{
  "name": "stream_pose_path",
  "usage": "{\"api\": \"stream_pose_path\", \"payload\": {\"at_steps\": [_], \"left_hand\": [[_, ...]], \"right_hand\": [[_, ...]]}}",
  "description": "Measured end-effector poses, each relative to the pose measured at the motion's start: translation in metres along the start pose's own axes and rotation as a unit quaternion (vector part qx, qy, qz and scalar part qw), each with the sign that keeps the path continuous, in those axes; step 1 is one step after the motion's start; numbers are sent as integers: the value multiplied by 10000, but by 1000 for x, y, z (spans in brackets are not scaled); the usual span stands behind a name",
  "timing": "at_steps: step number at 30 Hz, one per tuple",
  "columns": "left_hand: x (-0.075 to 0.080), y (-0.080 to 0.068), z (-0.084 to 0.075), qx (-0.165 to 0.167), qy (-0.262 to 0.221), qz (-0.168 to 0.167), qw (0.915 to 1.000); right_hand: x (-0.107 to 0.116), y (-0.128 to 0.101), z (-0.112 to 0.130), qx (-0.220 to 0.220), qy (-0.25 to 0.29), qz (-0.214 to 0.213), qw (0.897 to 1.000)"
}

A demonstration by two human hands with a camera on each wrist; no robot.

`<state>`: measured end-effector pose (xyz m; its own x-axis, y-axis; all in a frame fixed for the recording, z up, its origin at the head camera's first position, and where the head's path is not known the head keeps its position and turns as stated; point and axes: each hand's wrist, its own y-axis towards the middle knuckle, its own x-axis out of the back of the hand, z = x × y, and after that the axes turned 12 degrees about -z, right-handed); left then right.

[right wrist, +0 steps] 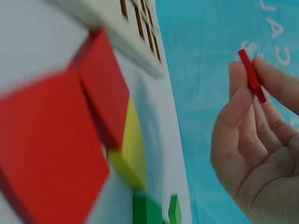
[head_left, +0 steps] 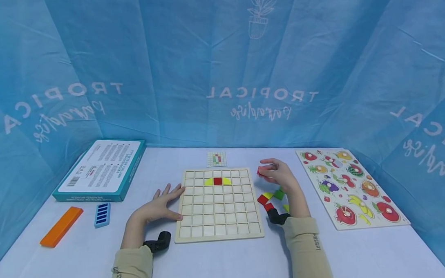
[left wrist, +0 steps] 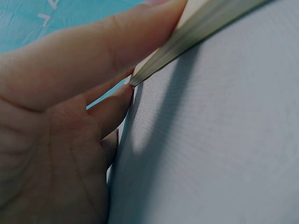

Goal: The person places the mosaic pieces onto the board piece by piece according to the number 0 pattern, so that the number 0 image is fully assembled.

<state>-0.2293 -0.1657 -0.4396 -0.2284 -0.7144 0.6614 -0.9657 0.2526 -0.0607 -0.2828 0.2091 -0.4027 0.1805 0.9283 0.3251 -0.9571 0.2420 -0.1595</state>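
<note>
Three tiles seated in grid board.
My right fingers pinch a red tile, unplaced; spread left fingers touch the board; loose tiles remain.

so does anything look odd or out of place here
The blue backdrop has mirror-reversed lettering, as if hung wrong way round. Nothing looks spilled or damaged; the loose coloured pieces right of the grid board simply lie scattered.

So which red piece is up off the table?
The red piece pinched in the right hand. The others stay down: one red square sits in the board between two yellow pieces, and two red blocks lie beside it.
</note>
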Motion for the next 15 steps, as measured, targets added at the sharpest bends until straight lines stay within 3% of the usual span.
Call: {"api": "stream_pose_path", "payload": {"at_steps": [6,15], "left_hand": [[0,0,-1,51,-14,10,10000],[0,-1,-3,66,16,12,10000]], "right_hand": [[-12,-6,8,-70,719,331,9968],[-27,-15,13,103,870,546,9947]]}}
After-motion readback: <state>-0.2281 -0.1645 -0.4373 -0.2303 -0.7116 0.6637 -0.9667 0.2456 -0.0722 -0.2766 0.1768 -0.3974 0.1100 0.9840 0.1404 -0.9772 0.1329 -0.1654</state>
